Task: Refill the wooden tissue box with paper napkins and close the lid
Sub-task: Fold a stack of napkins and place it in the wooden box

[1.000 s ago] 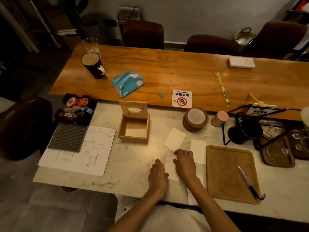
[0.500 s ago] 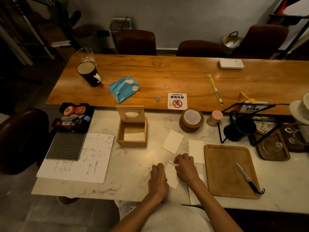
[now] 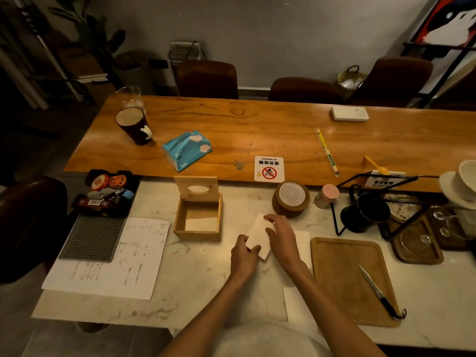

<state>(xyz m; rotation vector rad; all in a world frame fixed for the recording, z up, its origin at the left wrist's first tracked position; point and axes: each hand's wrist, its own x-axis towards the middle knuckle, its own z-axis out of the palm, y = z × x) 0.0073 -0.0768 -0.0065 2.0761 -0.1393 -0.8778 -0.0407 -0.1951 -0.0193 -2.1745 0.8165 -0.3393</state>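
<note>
The dim light is blurring much for me: I am not making out how many sheets are lying in the light wooden tissue box (image 3: 197, 235), only a pale layer (image 3: 202, 224) covering its floor. The box is sitting just left of centre on the white marble counter (image 3: 180, 266), with its slotted wooden lid (image 3: 197, 189) standing upright at the far side. Right of it, the left hand (image 3: 242, 257) and right hand (image 3: 282, 240) are working close together, both pinching one square cream paper napkin (image 3: 257, 237). The left is gripping its near corner and the right is curling over its far edge. The right forearm is hiding part of a second white napkin (image 3: 302, 243), and a third white napkin (image 3: 296, 302) is lying partly under that forearm near the lower edge. At lower right, a rounded wooden tray (image 3: 342, 269) is carrying a black-handled knife (image 3: 376, 292).
</note>
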